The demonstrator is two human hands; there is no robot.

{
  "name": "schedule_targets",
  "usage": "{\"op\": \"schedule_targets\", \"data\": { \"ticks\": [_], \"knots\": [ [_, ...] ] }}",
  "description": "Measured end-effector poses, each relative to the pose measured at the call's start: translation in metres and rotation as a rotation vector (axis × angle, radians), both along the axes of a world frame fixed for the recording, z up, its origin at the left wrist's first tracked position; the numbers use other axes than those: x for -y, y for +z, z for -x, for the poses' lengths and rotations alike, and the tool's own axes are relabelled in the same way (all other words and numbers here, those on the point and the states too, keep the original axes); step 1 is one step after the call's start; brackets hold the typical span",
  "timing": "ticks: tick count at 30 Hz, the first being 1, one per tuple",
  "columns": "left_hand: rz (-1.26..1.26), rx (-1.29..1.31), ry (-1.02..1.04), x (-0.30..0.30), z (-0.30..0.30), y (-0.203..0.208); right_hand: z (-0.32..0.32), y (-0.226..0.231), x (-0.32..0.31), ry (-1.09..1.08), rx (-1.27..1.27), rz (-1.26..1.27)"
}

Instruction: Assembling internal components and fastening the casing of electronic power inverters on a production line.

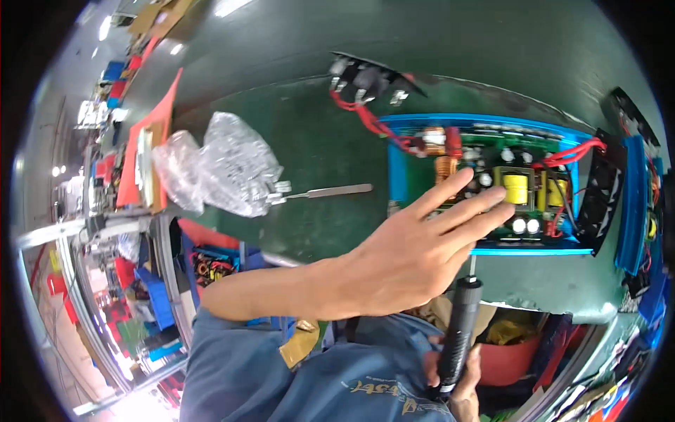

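A power inverter with a blue metal case (422, 121) lies with its top off, so its circuit board, coils and yellow-wrapped transformer (517, 190) show. My left hand (415, 253) reaches over the near left part of it, fingers stretched out above the board; whether they touch it I cannot tell. In my right hand (467, 383), below the bench edge, is a black powered screwdriver (460, 330). Its bit points up and meets the near side of the blue case. Red wires run from the case to a black end panel (376, 77) lying beyond it.
Left of the case lie a thin metal hand tool (341, 190) and crumpled clear plastic bags (235, 165). An orange-red sheet (151, 141) stands at the far left. At the right edge is another blue case (631, 204). The green bench (316, 130) ends close to my body.
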State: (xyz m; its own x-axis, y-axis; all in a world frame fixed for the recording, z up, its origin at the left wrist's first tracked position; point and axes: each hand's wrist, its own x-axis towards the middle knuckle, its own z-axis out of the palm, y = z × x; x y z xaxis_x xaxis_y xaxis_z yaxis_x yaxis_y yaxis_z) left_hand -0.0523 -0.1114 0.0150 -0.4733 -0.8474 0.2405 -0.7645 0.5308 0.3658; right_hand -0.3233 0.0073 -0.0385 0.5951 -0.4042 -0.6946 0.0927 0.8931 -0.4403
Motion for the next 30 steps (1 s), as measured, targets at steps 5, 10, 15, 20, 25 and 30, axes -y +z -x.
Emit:
{"op": "schedule_targets", "data": {
  "ticks": [5, 10, 15, 20, 25, 30],
  "knots": [
    [0.057, -0.103, 0.419, -0.042, -0.044, 0.02, 0.019, -0.015, -0.005, 0.12, -0.397, 0.596],
    [-0.065, 0.127, 0.92, -0.114, -0.135, 0.007, 0.027, -0.02, -0.025, 0.056, -0.455, 0.651],
    [-0.081, 0.092, 0.878, -0.145, -0.165, -0.012, 0.008, -0.021, -0.019, 0.097, -0.448, 0.669],
    [-0.014, 0.15, 0.892, -0.139, -0.184, -0.018, -0.001, -0.002, -0.008, 0.211, -0.371, 0.64],
    [-0.014, -0.19, 0.946, -0.092, -0.142, 0.009, -0.012, -0.003, -0.011, 0.117, -0.368, 0.799],
    [-0.033, -0.147, 0.553, -0.039, -0.034, 0.029, -0.013, -0.007, -0.017, 0.108, -0.367, 0.749]
  ]
}}
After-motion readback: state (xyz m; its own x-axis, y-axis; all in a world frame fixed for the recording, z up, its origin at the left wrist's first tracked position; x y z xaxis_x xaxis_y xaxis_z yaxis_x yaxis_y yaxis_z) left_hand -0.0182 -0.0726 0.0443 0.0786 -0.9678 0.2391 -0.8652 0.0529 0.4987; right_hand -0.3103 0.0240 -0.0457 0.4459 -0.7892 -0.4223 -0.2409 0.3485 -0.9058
